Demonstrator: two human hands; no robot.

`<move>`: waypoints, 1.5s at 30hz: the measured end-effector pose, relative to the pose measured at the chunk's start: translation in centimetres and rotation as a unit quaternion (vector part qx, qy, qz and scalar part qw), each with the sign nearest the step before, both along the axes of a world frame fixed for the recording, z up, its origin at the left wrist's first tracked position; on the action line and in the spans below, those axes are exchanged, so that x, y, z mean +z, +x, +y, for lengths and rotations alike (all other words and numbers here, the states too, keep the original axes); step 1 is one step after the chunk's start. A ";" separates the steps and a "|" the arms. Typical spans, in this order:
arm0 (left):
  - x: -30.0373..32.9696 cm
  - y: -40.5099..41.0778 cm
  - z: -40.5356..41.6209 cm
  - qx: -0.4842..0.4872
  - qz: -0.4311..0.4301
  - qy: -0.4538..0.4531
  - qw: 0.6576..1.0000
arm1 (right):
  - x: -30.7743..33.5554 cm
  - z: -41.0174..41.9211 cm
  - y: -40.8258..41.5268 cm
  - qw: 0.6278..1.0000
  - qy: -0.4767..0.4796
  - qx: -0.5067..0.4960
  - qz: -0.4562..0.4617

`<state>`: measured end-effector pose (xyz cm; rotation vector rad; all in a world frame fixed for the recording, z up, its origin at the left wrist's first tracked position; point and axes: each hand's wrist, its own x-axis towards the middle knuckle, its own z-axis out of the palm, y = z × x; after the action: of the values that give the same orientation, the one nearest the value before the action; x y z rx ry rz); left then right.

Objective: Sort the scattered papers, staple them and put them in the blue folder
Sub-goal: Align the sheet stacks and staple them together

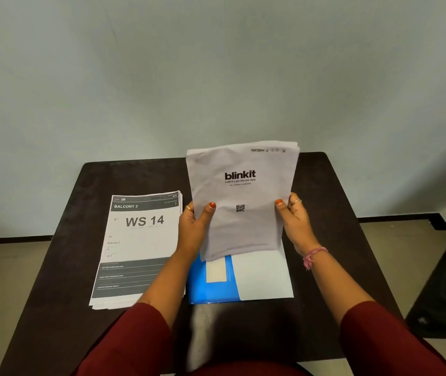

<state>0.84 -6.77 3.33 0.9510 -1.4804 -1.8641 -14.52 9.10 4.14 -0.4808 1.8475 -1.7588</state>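
Maroon sleeves (135,337) reach forward as left hand (193,226) and right hand (295,221) each pinch the blinkit sheaf (243,196) upright at twelve o'clock over the blue folder (205,291), likely squaring edges, WS 14 pile (137,248) parked at nine o'clock on the counter (322,191).

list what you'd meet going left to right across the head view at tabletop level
Stack of white printed papers headed "WS 14" → left hand → white "blinkit" sheaf of papers gripped upright in both hands → right hand. The blue plastic folder lies under the sheaf, so its place is unclear.
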 end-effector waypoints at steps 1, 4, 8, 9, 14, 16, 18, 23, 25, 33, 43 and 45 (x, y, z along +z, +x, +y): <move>0.2 -0.1 -0.4 -0.007 0.008 0.015 1.000 | 0.4 0.1 -0.4 1.000 -0.002 0.005 -0.007; 0.6 -0.2 -1.5 -0.048 0.003 0.082 0.995 | 1.1 0.5 -1.1 0.999 0.013 0.026 -0.044; -0.6 0.3 -2.2 -0.121 -0.068 0.167 0.976 | -0.2 1.7 -1.0 0.992 0.043 0.041 -0.107; -0.9 0.4 -2.2 -0.137 -0.076 0.184 0.970 | -0.9 2.1 -0.8 0.990 0.047 0.038 -0.129; -1.2 -0.5 -2.7 -0.127 -0.021 0.280 0.951 | -3.8 3.6 1.1 0.977 0.058 0.031 -0.201; -1.3 -1.2 -3.4 -0.079 -0.013 0.275 0.958 | -4.5 3.9 1.8 0.977 0.076 0.040 -0.196; -1.7 -1.8 -3.9 -0.047 -0.029 0.234 0.971 | -5.2 4.0 2.0 0.976 0.081 0.044 -0.197; -3.8 -2.9 -3.9 0.000 -0.093 0.147 0.985 | -6.6 3.8 2.0 0.975 0.112 0.049 -0.186; -4.4 -3.2 -3.6 0.017 -0.101 0.134 0.986 | -7.1 3.8 1.9 0.974 0.141 0.061 -0.167; -5.8 -3.1 -3.4 0.051 -0.133 0.098 0.985 | -6.5 7.6 -0.4 0.916 0.375 -0.034 0.138; -7.2 -2.0 -3.3 0.065 -0.150 0.110 0.980 | -7.8 11.6 -0.7 0.865 0.487 -0.115 0.031; -7.4 -1.8 -3.2 0.065 -0.147 0.117 0.980 | -7.9 11.4 -1.0 0.884 0.445 -0.145 -0.007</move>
<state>-0.98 -9.95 -4.09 1.4528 -1.3400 -1.8907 -15.54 20.52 -3.76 0.1822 2.5341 -0.8586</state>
